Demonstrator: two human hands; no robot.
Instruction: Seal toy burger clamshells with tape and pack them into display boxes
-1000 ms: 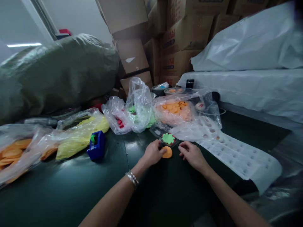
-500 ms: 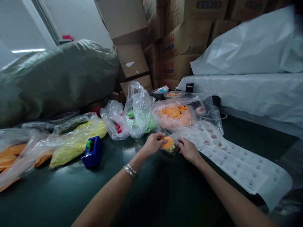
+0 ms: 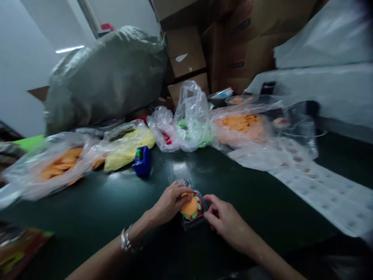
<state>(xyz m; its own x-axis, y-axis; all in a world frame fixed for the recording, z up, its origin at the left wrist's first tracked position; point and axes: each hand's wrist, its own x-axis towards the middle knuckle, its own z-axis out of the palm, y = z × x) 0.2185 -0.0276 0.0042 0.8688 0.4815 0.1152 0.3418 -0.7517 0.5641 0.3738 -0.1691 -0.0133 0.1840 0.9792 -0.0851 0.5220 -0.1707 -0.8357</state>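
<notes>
A small clear plastic box (image 3: 194,217) sits on the dark green table (image 3: 96,210) and holds a stack of foam pieces with an orange round (image 3: 190,206) on top and green and red edges below. My left hand (image 3: 169,202) curls round the left side of the box, fingertips on the orange round. My right hand (image 3: 224,219) pinches the right rim of the same box. A silver bracelet (image 3: 126,240) is on my left wrist.
Plastic bags of foam pieces line the back: orange (image 3: 58,165), yellow (image 3: 125,146), red (image 3: 164,134), green (image 3: 194,130), orange (image 3: 239,126). A blue tape dispenser (image 3: 142,161) stands beside the yellow bag. A label sheet (image 3: 320,190) lies right. Cardboard boxes (image 3: 186,54) and a big grey sack (image 3: 107,77) stand behind.
The orange round went from the table onto the green piece in the box. Both hands then drew the box toward me, away from the bags. The view swung left.
</notes>
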